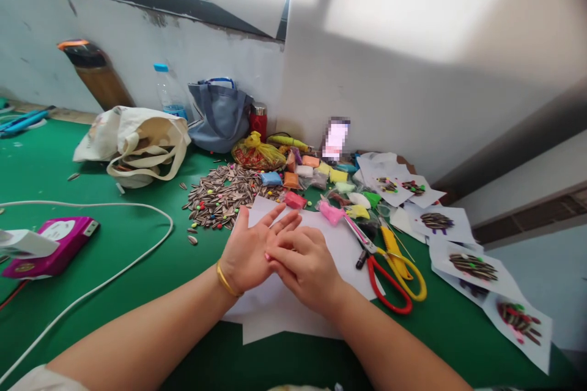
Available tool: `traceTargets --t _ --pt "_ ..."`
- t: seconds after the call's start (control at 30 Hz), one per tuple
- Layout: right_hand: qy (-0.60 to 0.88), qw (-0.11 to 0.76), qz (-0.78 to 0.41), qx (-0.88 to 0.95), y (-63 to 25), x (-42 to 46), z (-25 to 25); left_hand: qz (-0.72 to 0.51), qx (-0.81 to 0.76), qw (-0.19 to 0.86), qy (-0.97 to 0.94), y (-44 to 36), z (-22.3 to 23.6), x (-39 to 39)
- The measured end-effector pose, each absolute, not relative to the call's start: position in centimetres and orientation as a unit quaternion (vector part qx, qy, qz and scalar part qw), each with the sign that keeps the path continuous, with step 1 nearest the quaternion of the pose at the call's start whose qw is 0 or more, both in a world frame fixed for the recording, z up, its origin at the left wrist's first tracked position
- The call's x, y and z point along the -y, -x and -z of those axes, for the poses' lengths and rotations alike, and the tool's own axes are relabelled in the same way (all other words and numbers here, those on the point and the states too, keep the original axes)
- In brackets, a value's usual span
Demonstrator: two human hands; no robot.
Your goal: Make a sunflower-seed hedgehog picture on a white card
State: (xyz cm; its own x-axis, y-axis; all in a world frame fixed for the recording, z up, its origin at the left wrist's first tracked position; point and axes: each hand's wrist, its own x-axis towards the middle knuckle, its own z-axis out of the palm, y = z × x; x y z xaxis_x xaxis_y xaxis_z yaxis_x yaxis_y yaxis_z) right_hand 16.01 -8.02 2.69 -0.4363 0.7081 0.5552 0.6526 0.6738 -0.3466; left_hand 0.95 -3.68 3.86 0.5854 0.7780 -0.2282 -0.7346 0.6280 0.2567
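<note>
My left hand (250,250) is palm up, its fingers stretched out, above sheets of white paper (275,317). My right hand (309,266) is pinched closed over that palm, with a small pink bit of modelling clay (268,256) at its fingertips, against the left palm. Beyond the hands lies a heap of striped sunflower seeds (220,195) mixed with small coloured balls. Small packets of coloured clay, among them a pink lump (331,212) and a red packet (294,200), lie behind the paper.
Scissors (376,250) and a yellow utility knife (394,250) lie right of the paper. Finished seed pictures (472,264) line the right edge. A phone (336,139), blue bag (220,116) and cream tote bag (105,137) stand behind; a white cable (158,238) and purple power strip (68,244) lie left.
</note>
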Motion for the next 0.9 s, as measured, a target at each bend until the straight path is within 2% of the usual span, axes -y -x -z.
traceTargets --t 0.23,0.4,0.6,0.9 --pt "0.358 0.281 0.027 0.890 -15.96 8.13 -2.54 -0.459 -0.184 0.868 -0.043 -0.50 -3.68 3.25" --pt "0.365 0.294 0.052 0.882 -16.25 7.99 -2.64 -0.465 -0.174 0.867 -0.040 -0.21 -3.70 3.04" --pt "0.379 0.269 0.062 0.883 -16.20 7.86 -2.45 -0.457 -0.183 0.869 -0.046 -0.19 -3.65 2.93" --pt "0.365 0.276 0.048 0.888 -16.50 7.47 -2.15 -0.433 -0.188 0.880 -0.053 -0.56 -3.24 3.29"
